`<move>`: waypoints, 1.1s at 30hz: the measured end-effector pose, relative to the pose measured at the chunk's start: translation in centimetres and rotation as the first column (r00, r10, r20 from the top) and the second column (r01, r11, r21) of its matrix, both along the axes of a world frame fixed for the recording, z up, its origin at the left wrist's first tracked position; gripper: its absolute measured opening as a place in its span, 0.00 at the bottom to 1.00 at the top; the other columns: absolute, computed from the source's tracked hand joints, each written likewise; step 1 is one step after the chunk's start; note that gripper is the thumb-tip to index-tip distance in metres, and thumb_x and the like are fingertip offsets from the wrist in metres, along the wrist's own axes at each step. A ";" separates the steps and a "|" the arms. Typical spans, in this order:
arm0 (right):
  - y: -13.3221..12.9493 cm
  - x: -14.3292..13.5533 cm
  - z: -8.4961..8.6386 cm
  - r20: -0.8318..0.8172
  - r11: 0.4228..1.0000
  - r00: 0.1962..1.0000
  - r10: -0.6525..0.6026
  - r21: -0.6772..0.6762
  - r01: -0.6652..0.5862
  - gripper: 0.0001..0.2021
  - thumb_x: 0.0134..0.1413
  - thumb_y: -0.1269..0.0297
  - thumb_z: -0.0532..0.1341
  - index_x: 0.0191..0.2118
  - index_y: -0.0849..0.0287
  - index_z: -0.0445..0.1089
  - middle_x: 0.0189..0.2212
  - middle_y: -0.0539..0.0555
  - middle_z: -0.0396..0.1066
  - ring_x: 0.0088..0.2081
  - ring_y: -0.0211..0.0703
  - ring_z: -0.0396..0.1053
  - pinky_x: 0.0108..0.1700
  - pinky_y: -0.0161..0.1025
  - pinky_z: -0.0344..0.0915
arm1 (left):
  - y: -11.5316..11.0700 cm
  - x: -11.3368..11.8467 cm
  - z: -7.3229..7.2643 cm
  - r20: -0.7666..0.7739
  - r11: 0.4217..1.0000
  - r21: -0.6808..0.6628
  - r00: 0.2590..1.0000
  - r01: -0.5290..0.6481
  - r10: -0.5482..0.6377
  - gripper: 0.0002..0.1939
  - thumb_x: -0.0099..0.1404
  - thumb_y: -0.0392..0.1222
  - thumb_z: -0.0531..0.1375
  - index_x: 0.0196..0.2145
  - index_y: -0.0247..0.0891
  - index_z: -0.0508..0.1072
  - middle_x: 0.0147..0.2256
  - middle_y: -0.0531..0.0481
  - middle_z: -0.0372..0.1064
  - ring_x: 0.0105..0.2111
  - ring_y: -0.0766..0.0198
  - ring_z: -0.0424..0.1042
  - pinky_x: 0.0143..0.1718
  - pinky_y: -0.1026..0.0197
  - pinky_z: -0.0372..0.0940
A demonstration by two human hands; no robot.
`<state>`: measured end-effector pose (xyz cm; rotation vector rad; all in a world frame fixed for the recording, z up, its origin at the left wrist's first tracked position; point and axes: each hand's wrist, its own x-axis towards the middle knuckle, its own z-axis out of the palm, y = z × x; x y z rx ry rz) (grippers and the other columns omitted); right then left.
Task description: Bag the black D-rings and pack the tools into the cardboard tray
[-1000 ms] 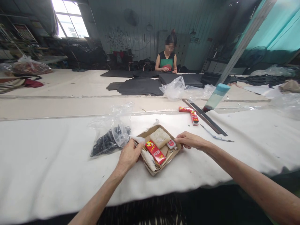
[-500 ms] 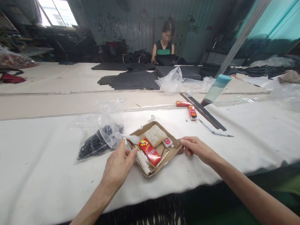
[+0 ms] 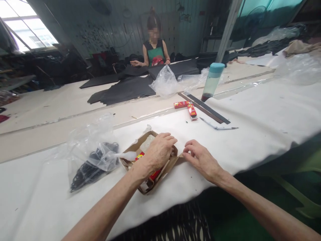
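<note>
My left hand [image 3: 159, 152] is over a shallow cardboard box [image 3: 172, 164], its fingers bent down together toward the right side. The hand hides its fingertips and whatever they hold. At the box's right corner, my right hand [image 3: 200, 160] has thumb and forefinger on the cardboard flap. Inside the box lie a pale block [image 3: 146, 143] and a red packet [image 3: 155, 174], both partly covered by my left hand. A white plastic spoon-like piece [image 3: 127, 155] rests across the left rim.
Left of the box lies a clear bag of black cords [image 3: 94, 164]. Beyond it are red small boxes [image 3: 192, 112], dark strips [image 3: 208, 108], a pen-like tool [image 3: 218, 128] and a blue-lidded bottle [image 3: 213, 80]. A person [image 3: 155, 50] sits behind black sheets [image 3: 130, 88].
My left hand has moved from the box's left edge to over its contents, toward the right side. My right hand stays at the right corner. The view has shifted and tilted.
</note>
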<state>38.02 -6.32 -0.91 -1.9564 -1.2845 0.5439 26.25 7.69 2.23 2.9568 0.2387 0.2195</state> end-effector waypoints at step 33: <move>5.1 2.5 0.0 -0.508 0.928 0.839 0.197 -0.180 -0.326 0.09 0.39 0.73 0.57 0.28 0.60 0.74 0.23 0.49 0.70 0.26 0.34 0.63 0.26 0.30 0.55 | -0.4 -2.2 -1.6 0.262 0.983 0.181 0.961 0.042 -0.089 0.06 0.64 0.31 0.56 0.36 0.37 0.72 0.35 0.47 0.74 0.38 0.59 0.69 0.39 0.55 0.63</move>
